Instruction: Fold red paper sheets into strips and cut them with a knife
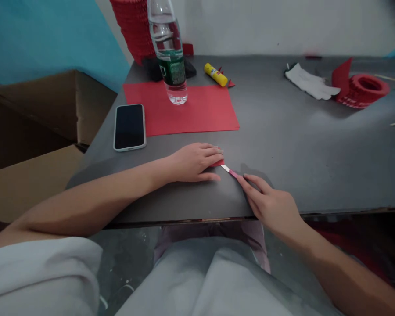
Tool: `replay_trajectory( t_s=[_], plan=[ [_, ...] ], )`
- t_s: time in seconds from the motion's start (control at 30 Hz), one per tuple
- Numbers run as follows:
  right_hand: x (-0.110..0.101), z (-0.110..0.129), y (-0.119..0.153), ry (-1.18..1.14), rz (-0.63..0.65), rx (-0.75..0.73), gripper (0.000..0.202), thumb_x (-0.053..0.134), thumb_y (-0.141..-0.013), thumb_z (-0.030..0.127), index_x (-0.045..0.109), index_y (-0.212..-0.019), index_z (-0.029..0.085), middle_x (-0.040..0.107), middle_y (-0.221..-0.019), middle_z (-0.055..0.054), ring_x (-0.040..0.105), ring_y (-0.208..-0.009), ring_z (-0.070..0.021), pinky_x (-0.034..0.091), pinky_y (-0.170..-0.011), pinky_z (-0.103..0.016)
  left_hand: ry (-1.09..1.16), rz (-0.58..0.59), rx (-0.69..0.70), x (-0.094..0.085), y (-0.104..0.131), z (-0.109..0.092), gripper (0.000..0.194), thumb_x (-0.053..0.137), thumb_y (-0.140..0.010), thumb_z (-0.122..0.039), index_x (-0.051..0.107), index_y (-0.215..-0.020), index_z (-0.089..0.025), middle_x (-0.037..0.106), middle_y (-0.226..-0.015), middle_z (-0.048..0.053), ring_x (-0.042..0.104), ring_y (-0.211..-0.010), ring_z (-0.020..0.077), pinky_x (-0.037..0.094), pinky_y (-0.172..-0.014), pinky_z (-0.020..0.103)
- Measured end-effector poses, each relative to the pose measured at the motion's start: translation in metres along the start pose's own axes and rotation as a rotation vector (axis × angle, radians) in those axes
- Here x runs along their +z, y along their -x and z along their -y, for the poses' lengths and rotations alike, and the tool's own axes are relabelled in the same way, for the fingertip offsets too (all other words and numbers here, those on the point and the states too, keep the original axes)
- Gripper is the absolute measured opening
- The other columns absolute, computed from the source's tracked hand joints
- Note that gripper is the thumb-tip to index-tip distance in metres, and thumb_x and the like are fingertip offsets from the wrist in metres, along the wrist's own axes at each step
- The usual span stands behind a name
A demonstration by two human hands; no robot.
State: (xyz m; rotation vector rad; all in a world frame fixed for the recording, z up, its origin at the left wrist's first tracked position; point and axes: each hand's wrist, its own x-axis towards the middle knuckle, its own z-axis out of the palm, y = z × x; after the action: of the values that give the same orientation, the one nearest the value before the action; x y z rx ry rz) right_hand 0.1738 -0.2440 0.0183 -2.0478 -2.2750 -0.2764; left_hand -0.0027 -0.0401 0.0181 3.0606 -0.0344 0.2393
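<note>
My left hand [197, 162] lies flat on a small piece of red paper [218, 163] near the front of the grey table, fingers spread and pointing right. Most of that paper is hidden under the fingers. To its right, my right hand [266, 197] is closed on a slim cutter with a pink handle [233, 173]. The cutter's pale blade reaches the lower right corner of the paper. Larger red paper [197, 114] lies flat behind my left hand.
A water bottle [174, 70] stands on the large red paper, beside a phone [130, 127]. Farther back are a yellow glue stick [216, 74], a white glove [311, 82] and a red paper roll [365, 90]. A cardboard box [95, 105] is left of the table [316, 162].
</note>
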Motion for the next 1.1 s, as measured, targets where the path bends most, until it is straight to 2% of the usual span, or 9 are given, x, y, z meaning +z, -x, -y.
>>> replay_trajectory(
  t_s=[0.13, 0.27, 0.33, 0.4, 0.5, 0.57, 0.7, 0.9, 1.1],
  plan=[
    [-0.0004, -0.0001, 0.0003, 0.007, -0.009, -0.013, 0.050, 0.043, -0.085, 0.011, 0.048, -0.134, 0.024, 0.060, -0.124, -0.003, 0.058, -0.059, -0.0067, 0.036, -0.045, -0.022, 0.001, -0.001, -0.019, 0.0009, 0.0027, 0.0010, 0.060, 0.041, -0.091, -0.054, 0.050, -0.128, -0.007, 0.049, -0.134, 0.017, 0.046, -0.124, 0.0286, 0.037, -0.103, 0.039],
    [-0.0009, -0.0005, 0.0011, 0.027, -0.038, -0.014, 0.049, 0.044, -0.086, 0.013, 0.050, -0.133, 0.025, 0.061, -0.121, -0.001, 0.056, -0.057, -0.0063, 0.035, -0.044, -0.023, 0.028, -0.021, 0.021, 0.0023, 0.0048, 0.0023, 0.042, 0.033, -0.097, -0.029, 0.049, -0.129, -0.007, 0.049, -0.135, 0.015, 0.043, -0.128, 0.0229, 0.032, -0.109, 0.037],
    [-0.0008, -0.0006, 0.0009, 0.036, -0.045, -0.019, 0.049, 0.044, -0.086, 0.013, 0.050, -0.133, 0.025, 0.062, -0.118, -0.001, 0.054, -0.055, -0.0058, 0.033, -0.044, -0.023, 0.037, -0.040, 0.012, 0.0038, 0.0054, 0.0016, 0.039, 0.033, -0.096, -0.022, 0.051, -0.127, -0.007, 0.050, -0.134, 0.015, 0.044, -0.128, 0.0211, 0.033, -0.109, 0.034],
    [-0.0009, -0.0008, 0.0001, 0.040, -0.048, -0.030, 0.049, 0.044, -0.086, 0.012, 0.050, -0.132, 0.024, 0.063, -0.112, -0.001, 0.052, -0.053, -0.0052, 0.031, -0.043, -0.024, 0.043, -0.051, -0.021, 0.0059, 0.0062, 0.0004, 0.036, 0.034, -0.095, -0.022, 0.053, -0.123, -0.008, 0.050, -0.134, 0.015, 0.044, -0.128, 0.0214, 0.035, -0.108, 0.034],
    [-0.0019, -0.0011, -0.0010, 0.052, -0.051, -0.044, 0.046, 0.043, -0.086, 0.012, 0.053, -0.130, 0.022, 0.065, -0.103, -0.001, 0.047, -0.049, -0.0049, 0.029, -0.042, -0.024, 0.067, -0.020, -0.050, 0.0089, 0.0077, -0.0008, 0.034, 0.033, -0.095, -0.019, 0.053, -0.122, -0.010, 0.047, -0.137, 0.015, 0.040, -0.131, 0.0231, 0.032, -0.110, 0.042],
    [-0.0029, -0.0016, -0.0009, 0.062, -0.049, -0.042, 0.046, 0.044, -0.086, 0.012, 0.054, -0.129, 0.022, 0.065, -0.098, 0.000, 0.044, -0.047, -0.0051, 0.028, -0.042, -0.024, 0.091, 0.003, -0.038, 0.0100, 0.0084, -0.0007, 0.035, 0.033, -0.095, -0.016, 0.050, -0.124, -0.011, 0.044, -0.139, 0.016, 0.035, -0.134, 0.0236, 0.030, -0.110, 0.045],
    [-0.0038, -0.0033, 0.0014, 0.104, -0.020, -0.056, 0.050, 0.044, -0.085, 0.011, 0.050, -0.133, 0.022, 0.063, -0.091, 0.002, 0.043, -0.046, -0.0065, 0.027, -0.042, -0.025, 0.115, 0.015, -0.012, 0.0088, 0.0084, -0.0005, 0.036, 0.036, -0.092, -0.012, 0.050, -0.126, -0.011, 0.042, -0.139, 0.018, 0.030, -0.136, 0.0248, 0.032, -0.110, 0.045],
    [-0.0038, -0.0067, 0.0009, 0.170, 0.005, -0.122, 0.055, 0.044, -0.082, 0.007, 0.046, -0.135, 0.020, 0.063, -0.090, 0.001, 0.044, -0.049, -0.0074, 0.025, -0.043, -0.026, 0.100, 0.000, -0.003, 0.0074, 0.0072, -0.0010, 0.036, 0.037, -0.093, -0.014, 0.051, -0.126, -0.010, 0.043, -0.138, 0.021, 0.033, -0.134, 0.0276, 0.033, -0.108, 0.046],
    [-0.0072, -0.0084, -0.0057, 0.225, 0.013, -0.144, 0.055, 0.043, -0.080, 0.005, 0.048, -0.133, 0.021, 0.063, -0.088, 0.000, 0.044, -0.047, -0.0077, 0.022, -0.042, -0.027, 0.084, -0.030, 0.034, 0.0097, 0.0072, 0.0014, 0.035, 0.037, -0.093, -0.016, 0.054, -0.124, -0.008, 0.046, -0.135, 0.023, 0.035, -0.133, 0.0294, 0.035, -0.107, 0.047]
  ],
)
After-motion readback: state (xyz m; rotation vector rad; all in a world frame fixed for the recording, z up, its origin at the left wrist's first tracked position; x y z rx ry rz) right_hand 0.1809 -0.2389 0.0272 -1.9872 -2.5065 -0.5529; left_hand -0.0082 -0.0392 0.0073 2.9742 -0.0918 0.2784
